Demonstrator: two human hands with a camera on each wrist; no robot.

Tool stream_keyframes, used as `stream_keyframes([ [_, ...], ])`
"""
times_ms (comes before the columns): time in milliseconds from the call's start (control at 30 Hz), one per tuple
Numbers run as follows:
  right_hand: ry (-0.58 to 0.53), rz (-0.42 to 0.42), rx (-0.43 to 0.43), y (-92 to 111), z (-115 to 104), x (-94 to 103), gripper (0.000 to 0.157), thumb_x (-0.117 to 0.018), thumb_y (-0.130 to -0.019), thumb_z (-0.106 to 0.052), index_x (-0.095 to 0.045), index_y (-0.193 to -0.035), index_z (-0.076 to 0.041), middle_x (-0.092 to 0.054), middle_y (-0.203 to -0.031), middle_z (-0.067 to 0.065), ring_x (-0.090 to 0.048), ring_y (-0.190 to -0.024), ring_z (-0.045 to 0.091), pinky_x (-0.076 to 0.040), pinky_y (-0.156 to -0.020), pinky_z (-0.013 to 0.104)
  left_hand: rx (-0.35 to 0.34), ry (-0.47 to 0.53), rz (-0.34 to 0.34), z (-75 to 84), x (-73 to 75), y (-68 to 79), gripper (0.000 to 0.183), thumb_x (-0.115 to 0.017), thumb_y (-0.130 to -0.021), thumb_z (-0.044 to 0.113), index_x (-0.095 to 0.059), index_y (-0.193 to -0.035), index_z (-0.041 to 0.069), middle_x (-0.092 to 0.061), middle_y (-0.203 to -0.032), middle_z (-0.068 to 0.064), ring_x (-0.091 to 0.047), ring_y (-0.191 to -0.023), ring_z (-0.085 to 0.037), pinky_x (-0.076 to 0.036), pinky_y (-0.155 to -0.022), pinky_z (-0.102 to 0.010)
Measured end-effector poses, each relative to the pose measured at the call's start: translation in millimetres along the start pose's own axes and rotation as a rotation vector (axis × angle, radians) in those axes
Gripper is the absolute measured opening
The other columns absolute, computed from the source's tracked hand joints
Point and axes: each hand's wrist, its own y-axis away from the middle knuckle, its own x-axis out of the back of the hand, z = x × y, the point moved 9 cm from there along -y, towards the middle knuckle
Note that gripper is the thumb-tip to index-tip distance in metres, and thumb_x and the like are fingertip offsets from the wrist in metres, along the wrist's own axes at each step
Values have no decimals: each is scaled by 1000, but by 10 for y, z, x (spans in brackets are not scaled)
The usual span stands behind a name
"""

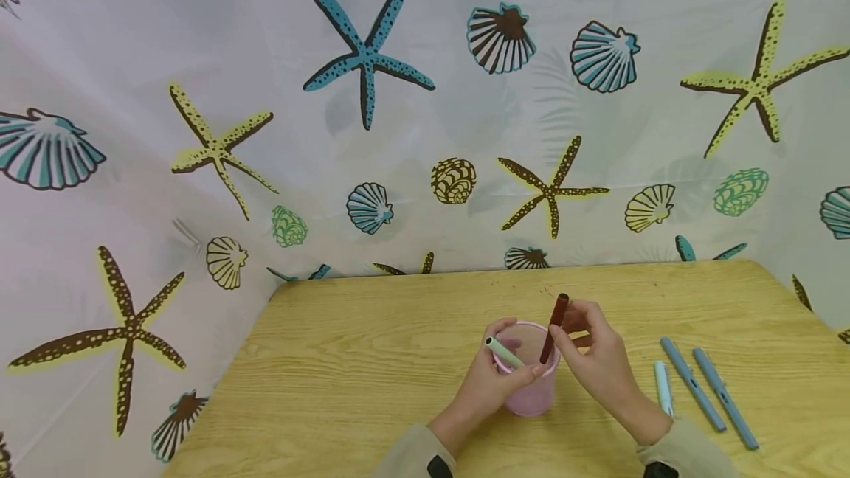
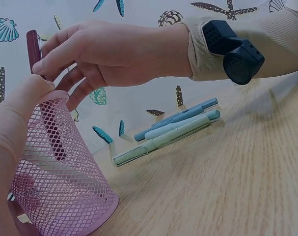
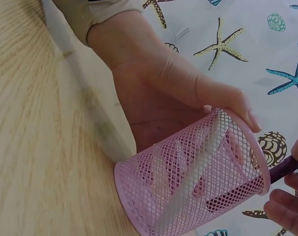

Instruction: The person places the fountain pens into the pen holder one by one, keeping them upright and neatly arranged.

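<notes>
My left hand (image 1: 488, 383) grips a pink mesh pen cup (image 1: 531, 398) round its side, with the thumb at the rim. Inside the cup a pale green pen (image 1: 502, 351) leans, its dark-tipped end sticking out over the rim on the left. My right hand (image 1: 600, 356) pinches a dark red pen (image 1: 558, 311) between thumb and fingers at the cup's right rim. Through the mesh in the right wrist view, the lower part of the dark red pen (image 3: 237, 193) shows inside the cup, short of the bottom.
Right of my right hand, a light blue pen (image 1: 663, 388) and two darker blue pens (image 1: 693, 385) (image 1: 725, 398) lie on the wooden table (image 1: 372, 375). Behind it hangs a white cloth (image 1: 438, 116) printed with starfish and shells.
</notes>
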Motion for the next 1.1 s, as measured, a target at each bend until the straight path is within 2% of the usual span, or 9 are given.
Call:
stream_keyframes([
  [133,16,-32,-33,17,71,-26,32,-66,-77,14,-53,-105,6,-61,-84,13,-59,-75,22,-50,-56,27,-2,-1,0,11,1,-1,70,-75,-79,31,-33,-135,32,-45,-127,-16,-45,-117,-30,-44,-90,-43],
  [367,25,-108,-52,143,496,-171,32,-68,-79,6,-55,-107,-1,-60,-96,5,-58,-85,22,-51,-59,28,-4,0,-4,8,-6,3,72,-74,-79,31,-32,-137,26,-45,-128,-16,-45,-118,-30,-43,-91,-45],
  [533,42,-112,-45,173,513,-183,32,-69,-79,5,-56,-107,-1,-60,-98,7,-58,-84,23,-51,-59,28,-24,18,-20,18,-25,10,71,-74,-79,30,-32,-137,25,-44,-129,-17,-46,-117,-30,-43,-91,-44],
  [700,70,-108,-48,189,519,-167,30,-69,-79,5,-56,-106,0,-60,-97,9,-59,-81,22,-51,-59,28,-39,22,-23,18,-28,10,71,-73,-80,28,-31,-137,24,-46,-127,-11,-49,-114,-26,-43,-91,-41],
  [967,79,-120,-132,203,584,-117,31,-67,-82,0,-55,-110,-2,-61,-94,8,-59,-82,22,-50,-60,28,-37,30,-9,35,-5,19,68,-73,-79,27,-35,-134,28,-45,-128,-10,-43,-120,-26,-41,-93,-44],
  [1100,112,-132,-144,213,602,-85,29,-66,-84,-3,-56,-111,-3,-61,-97,5,-58,-83,20,-50,-61,30,-29,43,-8,33,-4,26,67,-74,-79,27,-35,-134,32,-44,-130,-13,-42,-121,-27,-40,-94,-45],
])
